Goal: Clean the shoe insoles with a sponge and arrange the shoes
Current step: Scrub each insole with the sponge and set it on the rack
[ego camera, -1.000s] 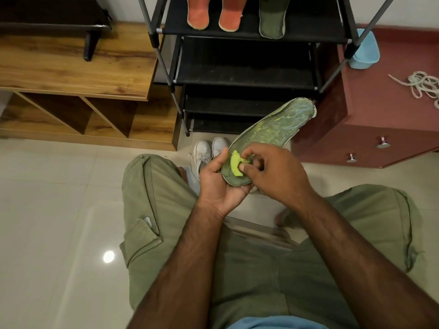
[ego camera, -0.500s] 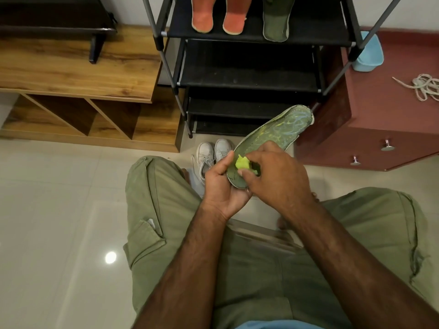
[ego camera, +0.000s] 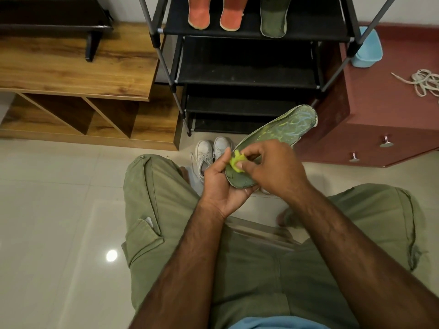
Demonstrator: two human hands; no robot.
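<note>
A green insole (ego camera: 282,131) with yellow streaks points up and to the right, its heel end held in my left hand (ego camera: 219,184), thumb along its left edge. My right hand (ego camera: 273,169) pinches a small yellow-green sponge (ego camera: 236,160) and presses it on the insole near the heel. Two orange insoles (ego camera: 213,16) and a second green insole (ego camera: 273,20) lie on the top shelf of the black shoe rack (ego camera: 249,77). A pair of white shoes (ego camera: 211,153) stands on the floor below the rack, partly hidden by my left hand.
A wooden bench with cubbies (ego camera: 78,77) stands left of the rack. To the right is a maroon drawer cabinet (ego camera: 384,119) carrying a blue cup (ego camera: 367,49) and white laces (ego camera: 425,83). My knees in green trousers fill the foreground over a glossy tiled floor (ego camera: 47,210).
The sponge has slid slightly along the heel part of the insole under my right hand. My left hand keeps the same hold on the insole.
</note>
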